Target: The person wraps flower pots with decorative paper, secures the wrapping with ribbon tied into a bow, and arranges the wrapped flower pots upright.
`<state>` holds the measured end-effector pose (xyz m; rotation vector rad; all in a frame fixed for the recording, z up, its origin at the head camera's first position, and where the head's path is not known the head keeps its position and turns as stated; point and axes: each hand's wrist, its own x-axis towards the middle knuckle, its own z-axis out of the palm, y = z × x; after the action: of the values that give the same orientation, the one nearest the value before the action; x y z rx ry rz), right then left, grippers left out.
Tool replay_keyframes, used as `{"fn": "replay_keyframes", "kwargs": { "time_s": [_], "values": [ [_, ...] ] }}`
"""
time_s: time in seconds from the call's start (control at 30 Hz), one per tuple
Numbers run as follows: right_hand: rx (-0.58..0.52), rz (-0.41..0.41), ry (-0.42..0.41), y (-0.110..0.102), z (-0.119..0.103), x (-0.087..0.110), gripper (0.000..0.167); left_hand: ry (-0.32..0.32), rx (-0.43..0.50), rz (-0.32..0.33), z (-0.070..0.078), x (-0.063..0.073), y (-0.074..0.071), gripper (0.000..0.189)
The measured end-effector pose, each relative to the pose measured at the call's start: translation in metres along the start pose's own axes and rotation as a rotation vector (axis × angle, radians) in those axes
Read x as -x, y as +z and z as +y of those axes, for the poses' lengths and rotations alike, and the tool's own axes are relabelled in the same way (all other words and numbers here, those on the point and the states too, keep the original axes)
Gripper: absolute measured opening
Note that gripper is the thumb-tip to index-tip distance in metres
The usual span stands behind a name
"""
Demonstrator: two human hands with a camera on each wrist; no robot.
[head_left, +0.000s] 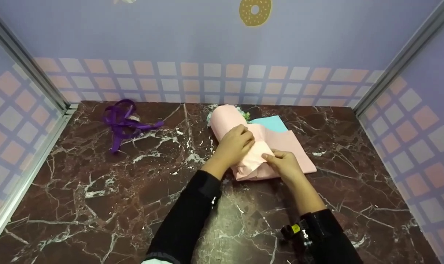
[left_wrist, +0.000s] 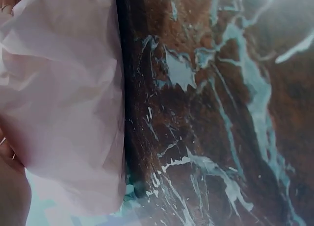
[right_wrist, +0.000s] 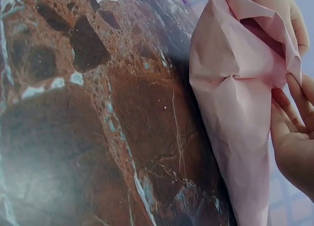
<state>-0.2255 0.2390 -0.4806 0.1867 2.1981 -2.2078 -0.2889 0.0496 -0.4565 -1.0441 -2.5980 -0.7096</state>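
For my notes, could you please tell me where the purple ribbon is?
In the head view, the purple ribbon lies near the back wall, left of the pink paper.

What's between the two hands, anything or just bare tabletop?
Pink paper: in the head view it spans the stretch from left hand to right hand, with no tabletop showing between.

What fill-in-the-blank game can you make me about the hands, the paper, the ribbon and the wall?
1. The left hand and the right hand both hold the ____ paper.
2. The tangled ribbon on the table is ____.
3. The sleeves near the hands are ____.
4. The round picture with a hole on the wall looks like a ____.

Missing words: pink; purple; black; donut.
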Motion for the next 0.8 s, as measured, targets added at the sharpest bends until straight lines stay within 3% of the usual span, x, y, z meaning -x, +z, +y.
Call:
{"fn": "replay_keyframes", "kwargs": {
  "time_s": [0.17,0.27,0.47,0.57,0.8],
  "values": [
    [-0.143,-0.038,0.033,0.000,-0.002,0.000,0.030,-0.010,0.038,-0.048,-0.005,-0.004,-0.001,0.026],
    [-0.209,-0.064,0.046,-0.001,-0.003,0.002,0.028,-0.065,0.049,-0.102,-0.006,-0.005,-0.001,0.029],
    [-0.258,0.003,0.034,-0.003,0.001,0.009,0.019,-0.147,0.091,-0.141,-0.003,-0.005,0.000,0.029],
    [-0.227,0.057,0.003,-0.002,0.002,0.012,0.017,-0.165,0.091,-0.149,-0.002,-0.005,0.001,0.030],
    [-0.006,0.147,-0.080,0.007,-0.003,0.018,0.017,-0.186,0.082,-0.195,-0.002,-0.007,-0.005,0.029]
  ]
}}
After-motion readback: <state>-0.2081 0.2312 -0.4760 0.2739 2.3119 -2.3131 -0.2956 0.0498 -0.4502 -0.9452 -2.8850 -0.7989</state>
